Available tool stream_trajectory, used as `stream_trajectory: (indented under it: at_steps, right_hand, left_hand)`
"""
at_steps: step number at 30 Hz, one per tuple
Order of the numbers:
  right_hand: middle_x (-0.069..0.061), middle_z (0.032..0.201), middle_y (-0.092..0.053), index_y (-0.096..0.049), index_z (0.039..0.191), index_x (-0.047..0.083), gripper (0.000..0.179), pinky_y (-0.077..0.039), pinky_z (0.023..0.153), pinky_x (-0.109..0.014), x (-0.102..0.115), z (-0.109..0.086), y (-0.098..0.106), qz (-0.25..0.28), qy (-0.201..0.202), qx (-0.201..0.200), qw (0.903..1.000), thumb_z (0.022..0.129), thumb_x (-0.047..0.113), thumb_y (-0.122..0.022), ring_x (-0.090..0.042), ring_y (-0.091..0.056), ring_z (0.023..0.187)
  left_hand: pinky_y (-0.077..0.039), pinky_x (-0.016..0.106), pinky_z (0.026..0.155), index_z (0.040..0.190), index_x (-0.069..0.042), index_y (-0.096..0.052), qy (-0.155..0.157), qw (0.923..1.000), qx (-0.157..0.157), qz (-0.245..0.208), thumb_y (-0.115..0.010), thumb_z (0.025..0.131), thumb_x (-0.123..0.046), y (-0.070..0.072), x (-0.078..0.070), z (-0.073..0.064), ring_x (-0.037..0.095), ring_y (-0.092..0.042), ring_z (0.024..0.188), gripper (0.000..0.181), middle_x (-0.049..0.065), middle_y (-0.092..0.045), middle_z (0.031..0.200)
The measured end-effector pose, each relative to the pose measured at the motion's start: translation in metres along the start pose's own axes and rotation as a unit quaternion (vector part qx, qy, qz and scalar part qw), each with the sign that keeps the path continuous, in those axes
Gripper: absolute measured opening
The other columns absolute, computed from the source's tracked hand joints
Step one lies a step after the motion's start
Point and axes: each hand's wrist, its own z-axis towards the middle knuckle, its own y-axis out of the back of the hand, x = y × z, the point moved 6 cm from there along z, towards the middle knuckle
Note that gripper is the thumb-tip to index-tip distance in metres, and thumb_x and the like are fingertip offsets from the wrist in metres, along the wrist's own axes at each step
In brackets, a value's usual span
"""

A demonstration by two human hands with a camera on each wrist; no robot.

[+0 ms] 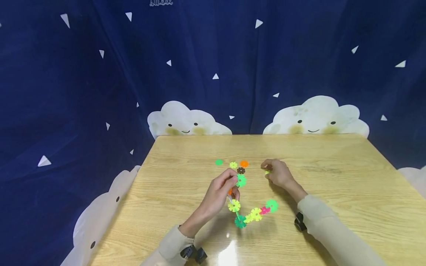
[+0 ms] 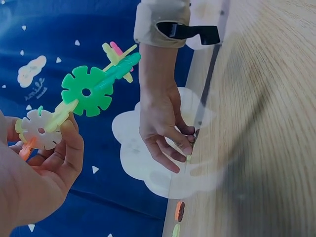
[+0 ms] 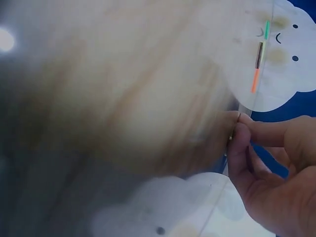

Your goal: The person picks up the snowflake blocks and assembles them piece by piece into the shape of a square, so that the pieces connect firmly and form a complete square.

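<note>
My left hand point(image 1: 217, 192) holds a chain of interlocking notched discs point(image 1: 256, 214) above the table. Green, yellow, pink, white and orange pieces make up the chain. In the left wrist view, the fingers of that hand curl around a white disc point(image 2: 35, 123), and a green disc point(image 2: 74, 96) sticks out beyond it. At the tabletop to the right, my right hand point(image 1: 281, 173) pinches a small yellow disc point(image 1: 267, 172) between thumb and fingers. The right wrist view shows the thumb point(image 3: 240, 143) against the index finger, with the disc mostly hidden.
Loose discs lie on the wooden table point(image 1: 332, 170) past my left hand: a green one point(image 1: 218, 162), a yellow one point(image 1: 233, 164), an orange one point(image 1: 244, 163) and a brown one point(image 1: 241, 170). A dark blue curtain point(image 1: 199, 44) with clouds hangs behind the table's far edge.
</note>
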Motion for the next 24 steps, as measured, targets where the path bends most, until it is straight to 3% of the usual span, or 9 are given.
stream_trajectory:
  at_steps: [6, 13, 20, 24]
  right_hand:
    - [-0.03, 0.112, -0.064, -0.066, 0.122, -0.012, 0.04, -0.055, 0.087, -0.055, -0.001, -0.004, 0.002, -0.03, -0.002, -0.011, 0.9995, 0.085, -0.004, -0.08, -0.042, -0.06, 0.103]
    - [-0.03, 0.115, -0.068, -0.065, 0.118, -0.013, 0.035, -0.057, 0.09, -0.056, -0.001, -0.008, 0.001, -0.038, -0.008, 0.013, 0.9992, 0.087, -0.005, -0.077, -0.043, -0.066, 0.104]
    - [-0.025, 0.099, -0.062, -0.054, 0.115, -0.019, 0.029, -0.058, 0.071, -0.037, 0.006, -0.015, 0.0, -0.03, -0.02, 0.055, 0.9978, 0.091, -0.01, -0.068, -0.027, -0.061, 0.08]
    - [-0.03, 0.107, -0.055, -0.055, 0.11, -0.017, 0.024, -0.058, 0.07, -0.036, 0.006, -0.019, 0.001, -0.04, -0.013, 0.051, 0.9978, 0.093, -0.009, -0.068, -0.028, -0.058, 0.079]
  left_hand:
    - [-0.052, 0.026, 0.068, 0.106, -0.006, -0.055, -0.005, 1.0, 0.002, -0.002, -0.042, 0.114, -0.028, 0.0, 0.001, 0.0, 0.018, -0.065, 0.068, 0.027, 0.02, -0.059, 0.077]
    - [-0.052, 0.026, 0.067, 0.106, -0.005, -0.055, -0.008, 0.9999, 0.005, -0.007, -0.042, 0.114, -0.026, -0.001, 0.001, 0.0, 0.014, -0.065, 0.068, 0.026, 0.02, -0.057, 0.077]
    - [-0.052, 0.026, 0.067, 0.106, -0.004, -0.055, -0.008, 0.9999, 0.003, -0.015, -0.043, 0.113, -0.025, -0.001, 0.001, -0.001, 0.017, -0.065, 0.068, 0.025, 0.02, -0.057, 0.078]
    - [-0.052, 0.026, 0.067, 0.105, -0.002, -0.053, -0.011, 0.9997, 0.007, -0.021, -0.043, 0.113, -0.021, -0.001, 0.001, 0.0, 0.018, -0.066, 0.069, 0.023, 0.019, -0.055, 0.078]
